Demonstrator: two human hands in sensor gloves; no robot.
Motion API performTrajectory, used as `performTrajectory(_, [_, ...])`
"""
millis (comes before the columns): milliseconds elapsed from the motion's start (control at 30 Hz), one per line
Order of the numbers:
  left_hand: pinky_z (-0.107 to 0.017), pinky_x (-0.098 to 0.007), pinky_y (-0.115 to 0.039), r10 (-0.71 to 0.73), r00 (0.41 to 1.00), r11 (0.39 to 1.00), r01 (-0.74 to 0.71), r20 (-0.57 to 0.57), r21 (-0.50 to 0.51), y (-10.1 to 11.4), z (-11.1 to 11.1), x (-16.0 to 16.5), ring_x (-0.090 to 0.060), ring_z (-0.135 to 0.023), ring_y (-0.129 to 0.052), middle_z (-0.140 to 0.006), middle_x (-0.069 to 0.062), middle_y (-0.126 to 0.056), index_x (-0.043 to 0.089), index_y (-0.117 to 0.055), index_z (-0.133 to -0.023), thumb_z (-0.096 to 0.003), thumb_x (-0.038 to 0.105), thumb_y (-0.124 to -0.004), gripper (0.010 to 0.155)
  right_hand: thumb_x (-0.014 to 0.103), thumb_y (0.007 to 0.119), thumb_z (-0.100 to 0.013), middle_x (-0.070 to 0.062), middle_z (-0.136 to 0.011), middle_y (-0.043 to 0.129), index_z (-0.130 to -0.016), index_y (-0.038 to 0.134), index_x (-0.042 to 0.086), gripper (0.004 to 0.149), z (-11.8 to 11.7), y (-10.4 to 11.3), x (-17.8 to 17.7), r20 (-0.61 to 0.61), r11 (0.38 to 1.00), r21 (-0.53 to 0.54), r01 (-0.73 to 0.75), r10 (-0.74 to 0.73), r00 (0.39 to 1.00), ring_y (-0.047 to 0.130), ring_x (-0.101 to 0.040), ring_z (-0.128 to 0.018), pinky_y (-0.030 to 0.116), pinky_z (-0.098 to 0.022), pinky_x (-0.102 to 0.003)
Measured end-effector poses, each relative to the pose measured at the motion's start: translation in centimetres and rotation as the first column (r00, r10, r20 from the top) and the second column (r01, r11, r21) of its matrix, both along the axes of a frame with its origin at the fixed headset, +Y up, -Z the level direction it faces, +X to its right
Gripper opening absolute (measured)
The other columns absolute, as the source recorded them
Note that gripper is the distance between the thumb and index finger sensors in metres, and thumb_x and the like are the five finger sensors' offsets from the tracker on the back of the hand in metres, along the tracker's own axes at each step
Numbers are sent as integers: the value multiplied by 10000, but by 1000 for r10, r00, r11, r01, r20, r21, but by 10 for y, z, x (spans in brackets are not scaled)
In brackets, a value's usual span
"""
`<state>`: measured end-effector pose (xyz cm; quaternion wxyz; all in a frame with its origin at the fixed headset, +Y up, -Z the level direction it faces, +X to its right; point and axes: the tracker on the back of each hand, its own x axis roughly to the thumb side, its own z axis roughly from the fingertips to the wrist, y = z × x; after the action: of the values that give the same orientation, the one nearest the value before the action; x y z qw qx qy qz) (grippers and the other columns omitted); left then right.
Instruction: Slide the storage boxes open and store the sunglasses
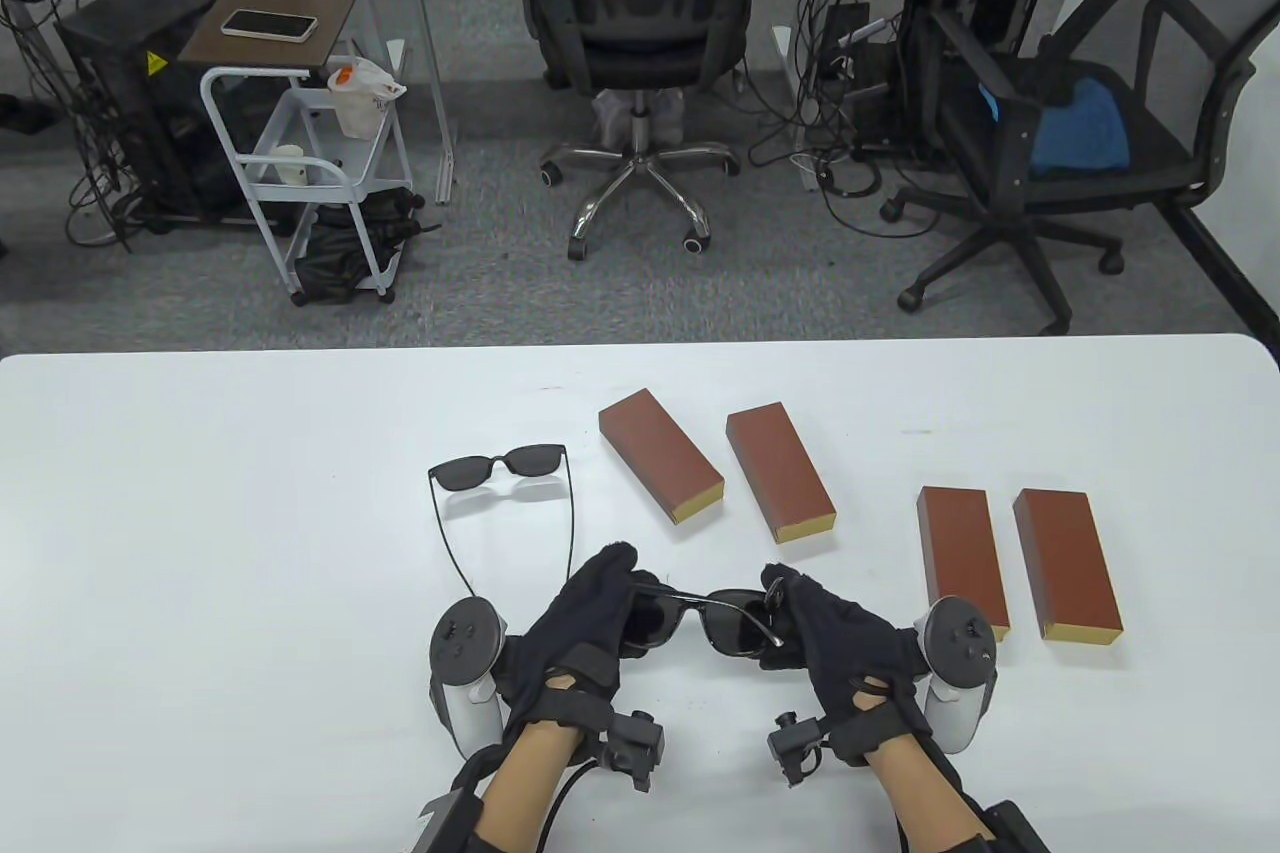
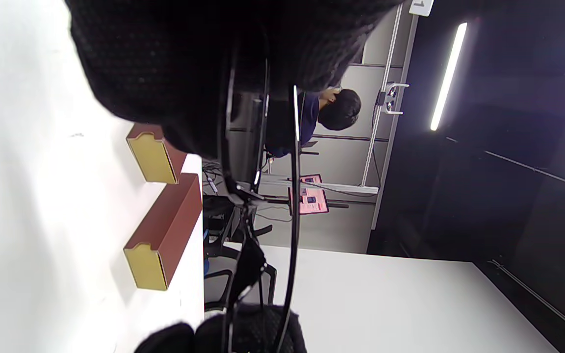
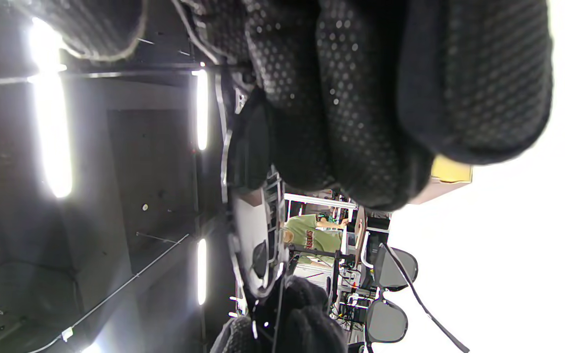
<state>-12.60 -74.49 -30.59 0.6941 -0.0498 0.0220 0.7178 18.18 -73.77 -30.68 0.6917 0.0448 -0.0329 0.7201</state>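
Pinching glossy dark sunglasses (image 1: pixel 700 615) two-handed

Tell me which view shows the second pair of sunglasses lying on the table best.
Table view: the spare sunglasses lie whole, arms open, left of the boxes. The right wrist view catches them sideways at its lower edge; the left wrist view misses them.

Both hands, left hand (image 1: pixel 590 618) and right hand (image 1: pixel 835 638), are gripping one pair of sunglasses (image 1: pixel 700 618) above the desk (image 1: pixel 200 543); another pair (image 1: pixel 500 468) is lying open beside four brown boxes (image 1: pixel 660 455)
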Motion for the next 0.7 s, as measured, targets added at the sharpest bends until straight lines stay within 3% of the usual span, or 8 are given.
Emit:
performTrajectory(267, [-508, -445, -882, 63, 995, 998, -63, 75, 0, -2, 0, 5, -278, -710, -999, -962, -110, -879, 210, -690, -1066, -574, 374, -739, 521, 619, 728, -391, -103, -530, 1066, -766, 832, 149, 611, 0, -1, 5, 52, 1000, -25, -12, 14, 999, 1096, -318, -368, 942, -240, -420])
performTrajectory(467, [-590, -506, -805, 172, 962, 985, -175, 212, -6, -4, 0, 15, -349, -855, -895, -1077, -152, -748, 196, -552, -1131, -590, 509, -639, 631, 609, 763, -380, -93, -498, 1075, -756, 842, 143, 605, 0, -1, 14, 131, 997, -53, -53, 60, 990, 1104, -299, -333, 946, -214, -409])
performTrajectory(700, [-609, -522, -783, 181, 946, 982, -187, 269, -1, -2, 1, 20, -371, -892, -858, -1114, -174, -691, 180, -496, -1143, -589, 547, -607, 674, 540, 835, -365, -88, -447, 1087, -730, 867, 132, 549, 0, -1, 19, 181, 995, -85, -49, 63, 982, 1115, -283, -277, 955, -172, -401])
